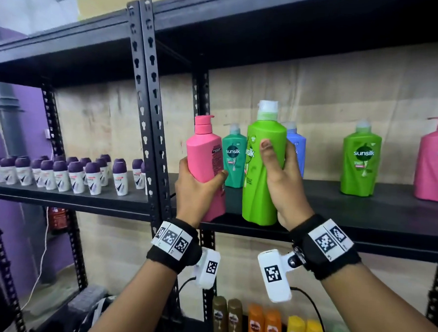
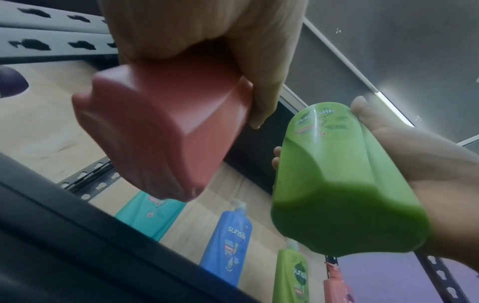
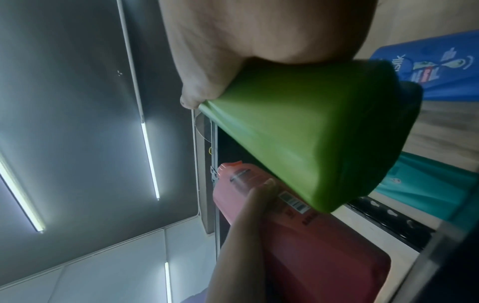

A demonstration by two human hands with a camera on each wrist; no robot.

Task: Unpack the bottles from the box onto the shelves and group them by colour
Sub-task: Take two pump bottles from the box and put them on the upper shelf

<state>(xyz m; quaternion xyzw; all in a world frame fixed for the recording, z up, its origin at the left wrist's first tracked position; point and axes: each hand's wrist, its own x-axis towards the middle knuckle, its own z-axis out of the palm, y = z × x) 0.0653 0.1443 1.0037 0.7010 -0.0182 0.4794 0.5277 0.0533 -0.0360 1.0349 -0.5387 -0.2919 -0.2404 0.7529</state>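
Mid-placement at the shelf [image 1: 362, 214]: left grip [image 1: 199, 187] clasps the pink bottle [image 1: 206, 152], right grip [image 1: 283, 176] the green bottle [image 1: 263, 168] (both likely unshelved). Next, carry each rightward to its colour-mates.

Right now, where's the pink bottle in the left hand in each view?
Head: pink bottle left of centre, gripped by the left hand.
Left wrist: its base fills the upper middle.
Right wrist: bottom centre.
Shared landmark: the held green bottle beside it.
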